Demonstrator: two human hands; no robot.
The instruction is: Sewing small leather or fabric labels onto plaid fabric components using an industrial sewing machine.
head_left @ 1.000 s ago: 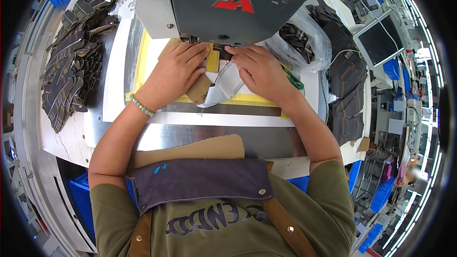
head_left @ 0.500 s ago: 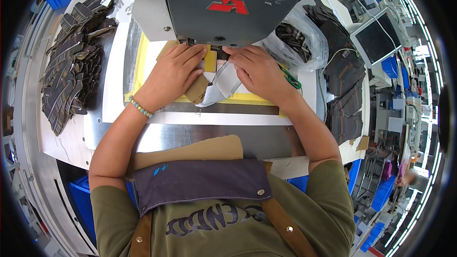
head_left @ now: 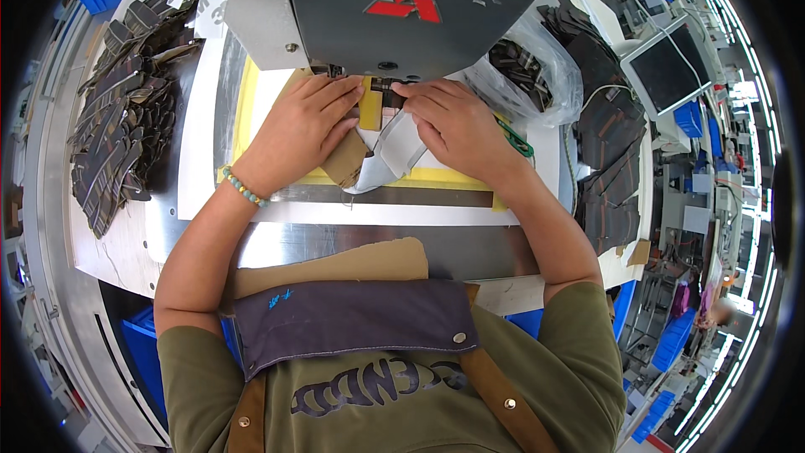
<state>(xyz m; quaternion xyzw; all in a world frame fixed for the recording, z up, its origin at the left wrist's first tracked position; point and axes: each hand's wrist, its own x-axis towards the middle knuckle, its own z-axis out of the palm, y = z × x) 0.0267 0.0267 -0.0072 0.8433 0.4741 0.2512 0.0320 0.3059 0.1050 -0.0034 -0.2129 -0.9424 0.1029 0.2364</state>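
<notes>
Head view: beneath the blocky dark-grey machine head point(head_left: 423, 33), a smooth, pale, folded piece point(head_left: 400, 149) and a matte tan piece point(head_left: 344, 164) are lying between the hands, next to a flat yellow strip point(head_left: 370, 109). The left hand point(head_left: 303, 123) is resting half-open over the tan piece, fingers loosely curved; the right hand point(head_left: 459, 123) is bending its fingers beside the pale piece, its grip impossible to tell. Crinkled clear plastic point(head_left: 563, 59) is bulging beyond, and layered dark striped pieces point(head_left: 126, 130) are lying heaped leftward. Compared with half a second ago, both hands are keeping nearly the same pose.
</notes>
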